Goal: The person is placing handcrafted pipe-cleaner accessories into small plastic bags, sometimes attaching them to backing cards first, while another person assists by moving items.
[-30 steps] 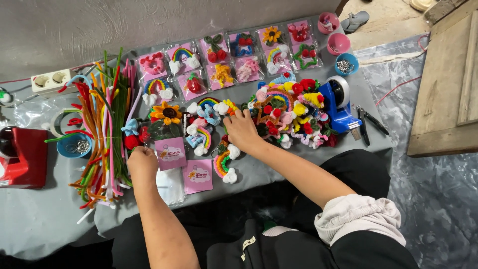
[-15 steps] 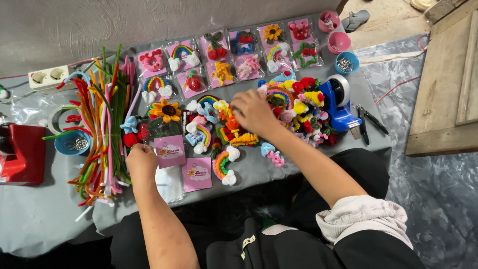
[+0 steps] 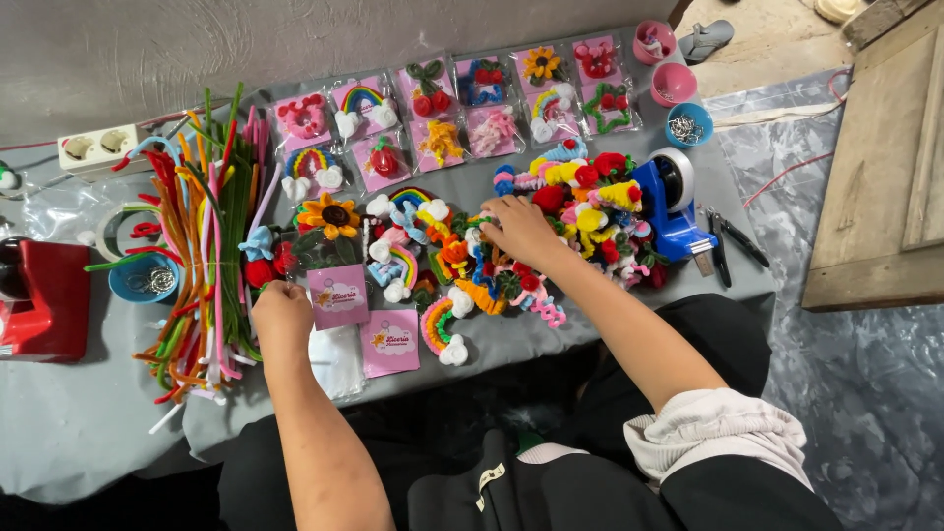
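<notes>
My left hand (image 3: 280,313) is curled shut at the left edge of a pink printed card (image 3: 337,295), near the table's front edge. A second pink card (image 3: 390,341) and a clear bag (image 3: 334,361) lie beside it. My right hand (image 3: 521,231) lies palm down, fingers spread, on a heap of colourful pipe-cleaner ornaments (image 3: 590,211) in the middle of the grey table (image 3: 79,433). Loose rainbows (image 3: 440,324), a sunflower (image 3: 331,214) and orange and pink pieces (image 3: 482,290) lie between my hands.
Bagged ornaments on pink cards (image 3: 442,108) line the back. A bundle of pipe cleaners (image 3: 202,256) lies left, with a blue bowl (image 3: 143,278) and a red device (image 3: 44,300). A blue tape dispenser (image 3: 672,202), pliers (image 3: 728,246) and small bowls (image 3: 674,84) stand right.
My right hand moved right from the middle onto the ornament heap. Several orange and pink pieces now lie spread toward the front. My left hand stayed at the pink card.
</notes>
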